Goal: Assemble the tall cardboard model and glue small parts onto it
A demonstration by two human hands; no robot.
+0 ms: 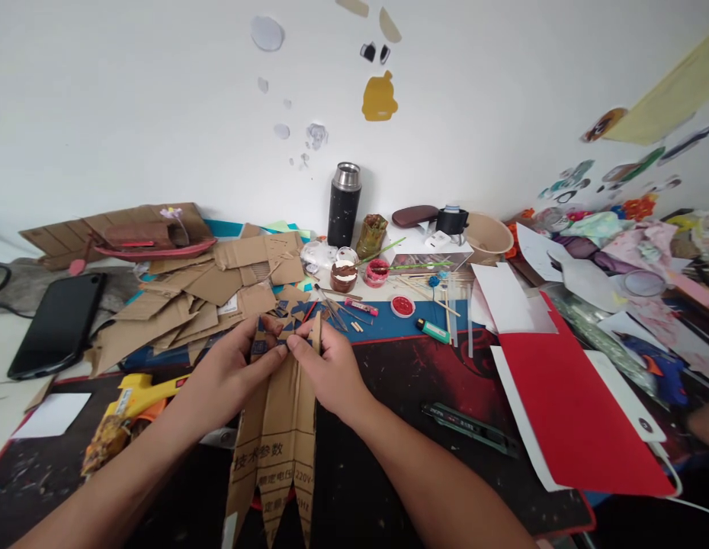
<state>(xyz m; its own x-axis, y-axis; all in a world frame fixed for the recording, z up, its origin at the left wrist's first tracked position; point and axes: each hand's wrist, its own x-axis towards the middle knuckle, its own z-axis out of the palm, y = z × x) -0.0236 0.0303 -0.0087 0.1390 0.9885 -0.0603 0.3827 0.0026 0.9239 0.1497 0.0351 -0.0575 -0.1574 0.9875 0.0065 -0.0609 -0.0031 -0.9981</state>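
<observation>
A long folded piece of cardboard (277,427) with printed characters and pointed lower ends hangs between my hands over the dark mat. My left hand (232,374) is closed on its upper left edge, the thumb pressing near the top middle. My right hand (332,370) grips the upper right edge, its thumb tip close to the left thumb. Creases run lengthwise down the piece. Behind my hands lie small blue-printed cardboard scraps (294,305). Some of the right fingers are hidden behind the cardboard.
Left of my arm lies a yellow glue gun (140,393), with a black phone (57,324) beyond it. A cardboard pile (188,297) and a model boat (154,240) stand behind. To the right are a utility knife (469,428), red sheet (583,404), green lighter (433,330) and black thermos (344,206).
</observation>
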